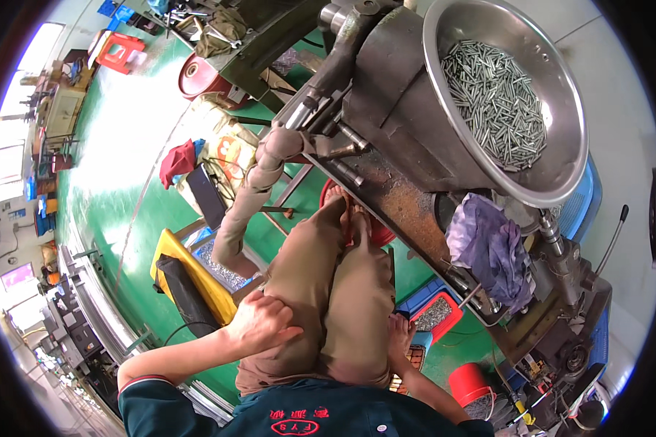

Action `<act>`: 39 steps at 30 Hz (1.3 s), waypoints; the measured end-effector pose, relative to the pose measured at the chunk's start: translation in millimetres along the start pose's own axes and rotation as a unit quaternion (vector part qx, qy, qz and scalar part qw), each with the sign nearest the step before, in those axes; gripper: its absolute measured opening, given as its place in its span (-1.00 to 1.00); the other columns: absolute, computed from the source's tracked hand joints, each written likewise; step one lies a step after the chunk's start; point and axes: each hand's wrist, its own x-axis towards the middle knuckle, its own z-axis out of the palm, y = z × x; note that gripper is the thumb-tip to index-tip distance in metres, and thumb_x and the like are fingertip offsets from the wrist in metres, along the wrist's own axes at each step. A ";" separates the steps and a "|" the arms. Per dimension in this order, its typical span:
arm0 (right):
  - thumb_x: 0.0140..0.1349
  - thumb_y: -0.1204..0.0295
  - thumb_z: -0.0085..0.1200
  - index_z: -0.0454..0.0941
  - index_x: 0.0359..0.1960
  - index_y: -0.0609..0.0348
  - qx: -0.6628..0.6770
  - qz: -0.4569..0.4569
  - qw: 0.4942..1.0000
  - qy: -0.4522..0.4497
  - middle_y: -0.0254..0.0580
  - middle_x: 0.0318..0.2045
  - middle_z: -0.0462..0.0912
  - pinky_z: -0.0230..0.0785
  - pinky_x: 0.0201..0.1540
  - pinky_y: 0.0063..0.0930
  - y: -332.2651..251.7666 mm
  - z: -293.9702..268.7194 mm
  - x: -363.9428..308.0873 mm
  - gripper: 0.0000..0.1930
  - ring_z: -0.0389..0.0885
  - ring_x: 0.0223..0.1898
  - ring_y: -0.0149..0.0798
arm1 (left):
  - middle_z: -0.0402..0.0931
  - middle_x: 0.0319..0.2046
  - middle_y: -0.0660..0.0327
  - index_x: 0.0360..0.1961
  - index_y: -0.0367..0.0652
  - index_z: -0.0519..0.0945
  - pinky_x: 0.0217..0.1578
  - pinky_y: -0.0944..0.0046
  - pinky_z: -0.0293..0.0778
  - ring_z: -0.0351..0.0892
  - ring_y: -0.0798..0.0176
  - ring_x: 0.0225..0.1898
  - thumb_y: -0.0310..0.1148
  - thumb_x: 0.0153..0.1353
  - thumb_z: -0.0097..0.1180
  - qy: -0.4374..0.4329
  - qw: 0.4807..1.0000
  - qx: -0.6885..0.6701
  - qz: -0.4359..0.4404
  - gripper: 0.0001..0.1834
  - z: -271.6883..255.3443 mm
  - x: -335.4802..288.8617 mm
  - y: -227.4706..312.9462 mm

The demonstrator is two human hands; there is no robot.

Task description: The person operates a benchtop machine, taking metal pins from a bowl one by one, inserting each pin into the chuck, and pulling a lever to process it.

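Currently, in the head view, the person sits with both thighs, in brown trousers [291, 291], extending forward. Left hand [266, 322]: closed loosely, fingers curled inward and thumb lying alongside, resting over the left thigh; cannot tell whether anything is inside the curl. Right hand [401, 336]: low beside the right thigh, partly hidden; cannot tell if it is open or gripping.

Nearest to the right hand is a red tray [455, 316] holding small metal parts [434, 313], just ahead and to its right, with a blue bin [420, 297] behind. A red bucket [466, 382] stands on the green floor farther right.

Upper right: a wide steel bowl [565, 138], tilted, contains many slim metal pins [496, 102], above the machine bench [401, 197]. A crumpled purple cloth [492, 251] hangs on the machine below the bowl; a lever [612, 239] with a dark knob slants up to the right of it.

Left of the legs: a yellow container [166, 251] with a black bag [186, 295] lying against it; more metal pieces [226, 266] show beside them. A beige wrapped tube [244, 207] bends down from the machine, ending near those pieces.
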 end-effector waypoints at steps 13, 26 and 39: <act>-0.10 0.27 -0.04 0.44 -0.25 -0.03 0.019 -0.027 0.999 0.012 -0.37 -0.18 0.40 -0.11 0.03 -0.08 -4.2 -8.9 2.9 -0.69 0.23 -0.01 -0.28 | 0.42 -0.54 -0.13 0.01 -0.23 0.09 -0.46 0.04 0.34 0.43 -0.17 -0.46 -0.48 -0.12 0.00 0.248 0.934 -0.107 -0.232 -0.39 -80.4 67.3 -58.5; -0.12 0.26 -0.05 0.43 -0.34 -0.03 0.128 -0.009 0.989 0.072 -0.39 -0.26 0.44 -0.05 -0.03 -0.14 -4.7 -7.2 -1.0 -0.74 0.32 -0.12 -0.26 | 0.43 -0.49 -0.12 -0.03 -0.31 0.11 -0.45 0.10 0.39 0.46 -0.14 -0.44 -0.60 -0.29 0.00 0.234 0.948 -0.111 -0.186 -0.34 -77.7 62.2 -71.0; -0.02 0.21 -0.15 0.43 -0.28 -0.07 -0.035 -0.202 0.977 -0.066 -0.27 -0.25 0.43 0.20 -0.14 -0.14 42.9 9.1 22.2 -0.73 0.37 -0.17 -0.19 | 0.42 -0.56 -0.09 -0.05 -0.26 0.14 -0.53 0.05 0.35 0.43 -0.12 -0.52 -0.50 -0.17 -0.03 0.234 0.943 -0.153 -0.180 -0.44 -77.3 59.2 -72.6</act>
